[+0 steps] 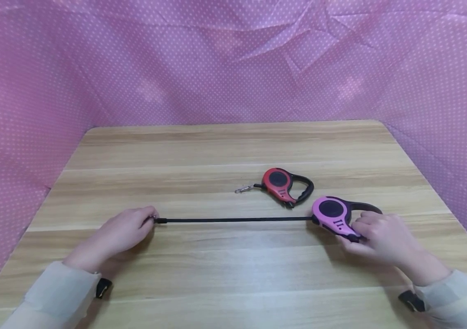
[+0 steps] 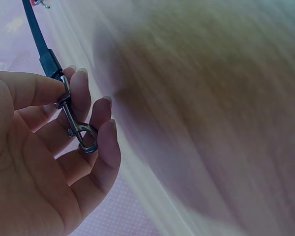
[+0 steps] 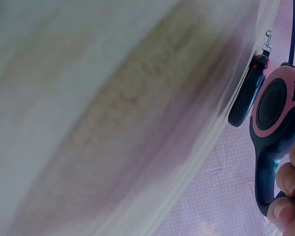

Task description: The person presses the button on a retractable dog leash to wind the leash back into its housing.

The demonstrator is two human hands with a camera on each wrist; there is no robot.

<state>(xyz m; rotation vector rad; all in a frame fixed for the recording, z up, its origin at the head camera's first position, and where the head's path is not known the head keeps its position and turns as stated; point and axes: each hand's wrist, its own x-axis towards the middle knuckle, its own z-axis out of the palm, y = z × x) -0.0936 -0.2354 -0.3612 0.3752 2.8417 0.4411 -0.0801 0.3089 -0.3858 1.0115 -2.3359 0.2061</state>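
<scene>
My right hand (image 1: pixel 381 237) grips the black handle of a pink retractable dog leash (image 1: pixel 332 212), its fingers curled through the loop. From the casing a black strap (image 1: pixel 237 220) runs straight and taut to the left. At its far end my left hand (image 1: pixel 124 230) pinches the metal snap hook (image 2: pixel 78 123) between thumb and fingers, as the left wrist view shows. Behind the strap a red retractable leash (image 1: pixel 278 179) with a black handle lies on the table, its own silver hook (image 1: pixel 243 188) pointing left. No hand touches the red one.
The wood-grain table (image 1: pixel 176 155) has rounded back corners. A pink polka-dot cloth (image 1: pixel 233 68) hangs behind it and along both sides. Black wrist straps (image 1: pixel 103 288) show at the cuffs of the light sleeves (image 1: pixel 58 292).
</scene>
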